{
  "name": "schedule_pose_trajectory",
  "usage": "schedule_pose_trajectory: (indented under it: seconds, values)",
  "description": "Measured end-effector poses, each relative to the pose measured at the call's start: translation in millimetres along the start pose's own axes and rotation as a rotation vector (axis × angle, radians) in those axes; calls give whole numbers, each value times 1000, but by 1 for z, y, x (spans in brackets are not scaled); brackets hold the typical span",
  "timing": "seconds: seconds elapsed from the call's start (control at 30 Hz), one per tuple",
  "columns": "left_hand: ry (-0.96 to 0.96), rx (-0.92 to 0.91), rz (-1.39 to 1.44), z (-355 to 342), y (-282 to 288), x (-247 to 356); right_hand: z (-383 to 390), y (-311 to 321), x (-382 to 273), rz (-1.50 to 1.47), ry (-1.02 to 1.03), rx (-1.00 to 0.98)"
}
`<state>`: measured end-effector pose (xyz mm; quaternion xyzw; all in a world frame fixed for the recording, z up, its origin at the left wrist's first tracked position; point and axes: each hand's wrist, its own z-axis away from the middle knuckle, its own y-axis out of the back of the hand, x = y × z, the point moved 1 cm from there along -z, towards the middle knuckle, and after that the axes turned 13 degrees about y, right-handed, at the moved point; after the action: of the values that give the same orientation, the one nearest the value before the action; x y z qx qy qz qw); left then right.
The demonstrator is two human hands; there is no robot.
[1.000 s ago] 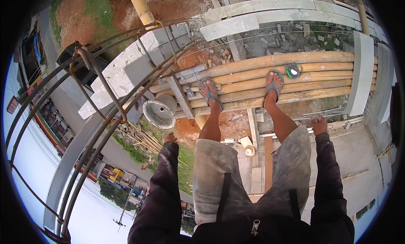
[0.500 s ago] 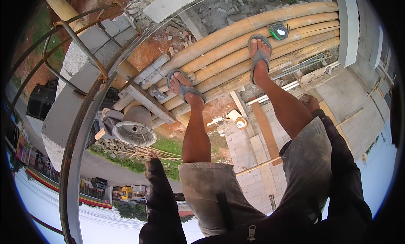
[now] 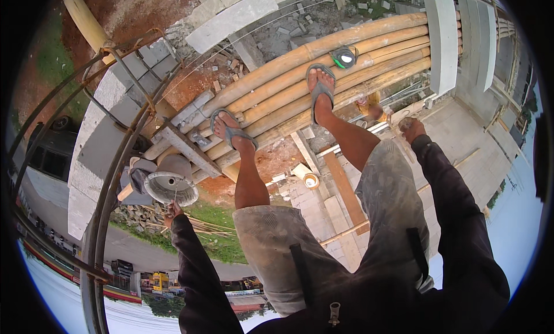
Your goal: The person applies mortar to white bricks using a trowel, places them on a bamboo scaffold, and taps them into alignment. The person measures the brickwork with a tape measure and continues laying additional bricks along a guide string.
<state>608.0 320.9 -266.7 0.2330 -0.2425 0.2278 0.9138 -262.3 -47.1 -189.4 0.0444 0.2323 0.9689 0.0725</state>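
My left hand (image 3: 172, 213) is at the near rim of a grey, cement-crusted bucket (image 3: 171, 166). Its fingers are closed around a thin strand that runs up over the bucket's mouth; whether this is string or wire is unclear. Out to the right, my right hand (image 3: 411, 129) is raised with fingers curled together, and what they hold, if anything, is hidden. My sandaled feet stand on a row of bamboo poles (image 3: 277, 83). A green and black tape measure (image 3: 344, 58) lies on the poles beside my right foot.
Bent steel rebar (image 3: 118, 155) curves up on the left, beside a pale block wall (image 3: 95, 161). A concrete column (image 3: 440, 42) stands at the right end of the poles. Far below are ground, a white bucket (image 3: 310, 180) and a person in yellow (image 3: 369, 107). A thin line stretches above the poles.
The view has shifted, so the poles and feet appear further left. My right hand has come out away from my knee. My left hand is closer to the bucket's rim.
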Motion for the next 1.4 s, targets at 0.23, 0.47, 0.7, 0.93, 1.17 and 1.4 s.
schedule_pose_trajectory:
  seconds: [0.23,0.47,0.7,0.93,1.17,1.4]
  values:
    - [-13,99,-149,99,-6,-27,17,7,-8,-117,54,35]
    - [-96,2,-243,229,30,-2,20,65,-18,252,250,-44]
    - [-119,-124,-425,330,26,-90,17,196,53,111,35,260]
    - [27,-350,-559,373,-1,-209,45,231,127,-9,-75,365]
    - [194,-439,-627,378,-6,-275,84,183,93,-123,-32,294]
    - [134,-468,-662,421,-8,-315,80,193,40,-123,104,317]
